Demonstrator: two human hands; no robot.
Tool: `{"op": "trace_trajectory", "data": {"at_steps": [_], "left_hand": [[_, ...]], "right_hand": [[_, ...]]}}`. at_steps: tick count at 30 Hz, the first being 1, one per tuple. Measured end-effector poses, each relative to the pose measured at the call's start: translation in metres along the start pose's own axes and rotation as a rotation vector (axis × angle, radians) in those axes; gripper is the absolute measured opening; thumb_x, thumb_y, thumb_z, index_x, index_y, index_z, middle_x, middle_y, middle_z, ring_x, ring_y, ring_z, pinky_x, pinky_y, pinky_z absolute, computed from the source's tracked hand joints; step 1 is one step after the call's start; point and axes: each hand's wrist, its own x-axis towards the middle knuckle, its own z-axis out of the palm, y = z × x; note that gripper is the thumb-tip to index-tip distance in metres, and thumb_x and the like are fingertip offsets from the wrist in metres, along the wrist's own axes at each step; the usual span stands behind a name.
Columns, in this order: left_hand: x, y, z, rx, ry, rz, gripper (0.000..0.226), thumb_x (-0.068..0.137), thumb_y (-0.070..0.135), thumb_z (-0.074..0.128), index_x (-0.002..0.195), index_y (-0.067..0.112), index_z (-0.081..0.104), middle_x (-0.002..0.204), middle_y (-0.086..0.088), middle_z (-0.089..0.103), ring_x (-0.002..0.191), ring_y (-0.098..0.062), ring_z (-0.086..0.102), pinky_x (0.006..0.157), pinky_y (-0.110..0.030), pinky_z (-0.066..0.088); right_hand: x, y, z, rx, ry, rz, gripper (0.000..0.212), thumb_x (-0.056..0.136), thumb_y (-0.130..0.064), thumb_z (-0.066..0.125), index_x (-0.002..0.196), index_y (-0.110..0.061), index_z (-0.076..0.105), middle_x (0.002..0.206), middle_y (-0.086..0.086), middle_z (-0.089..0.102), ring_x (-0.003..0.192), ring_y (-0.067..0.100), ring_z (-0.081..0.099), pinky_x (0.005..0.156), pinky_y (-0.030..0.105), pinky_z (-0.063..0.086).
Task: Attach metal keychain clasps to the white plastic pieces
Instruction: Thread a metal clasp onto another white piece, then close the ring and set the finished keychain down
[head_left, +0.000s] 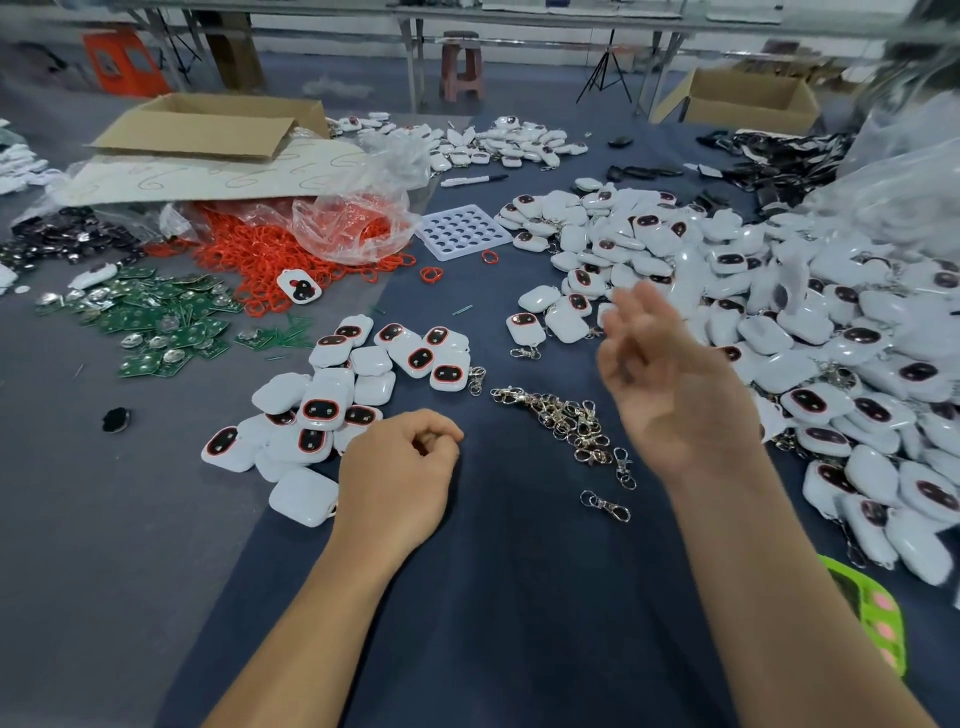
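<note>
Navy cloth (509, 623) beneath white pieces (322, 410), clasps (566, 418).

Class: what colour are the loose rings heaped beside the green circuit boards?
The rings are orange-red, clearest in the head view.

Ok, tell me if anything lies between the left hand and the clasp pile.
Nothing visible does. Only bare dark cloth lies between the left hand and the clasp pile. The right hand is raised, blurred, at the pile's right side, off that path.
</note>
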Motion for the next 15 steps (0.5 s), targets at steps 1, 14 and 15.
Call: {"op": "trace_trajectory", "data": {"at_steps": [1,14,15], "left_hand": [[0.0,0.0,0.0,0.009,0.0,0.003,0.027,0.085,0.019,0.065,0.073,0.042,0.073,0.071,0.026,0.067,0.076,0.002,0.061,0.064,-0.022,0.041],[0.0,0.0,0.016,0.35,0.077,0.286,0.039,0.084,0.011,0.063,0.121,0.024,0.068,0.113,0.006,0.064,0.104,-0.018,0.057,0.088,-0.031,0.042],[0.001,0.001,0.018,0.353,0.075,0.307,0.047,0.082,0.006,0.062,0.127,0.018,0.066,0.125,0.001,0.063,0.112,-0.022,0.055,0.095,-0.033,0.042]], "right_hand": [[-0.001,0.01,0.001,-0.187,0.002,-0.008,0.036,0.091,0.006,0.065,0.121,-0.014,0.07,0.121,0.002,0.077,0.11,0.014,0.072,0.087,0.025,0.056],[-0.004,0.104,-0.01,-1.879,-0.191,-0.364,0.05,0.104,-0.035,0.044,0.153,-0.027,0.045,0.165,-0.003,0.038,0.155,0.019,0.023,0.126,0.038,0.01],[-0.005,0.102,-0.01,-1.848,-0.188,-0.382,0.047,0.103,-0.033,0.047,0.15,-0.025,0.05,0.162,-0.003,0.043,0.153,0.019,0.027,0.125,0.037,0.011]]}}
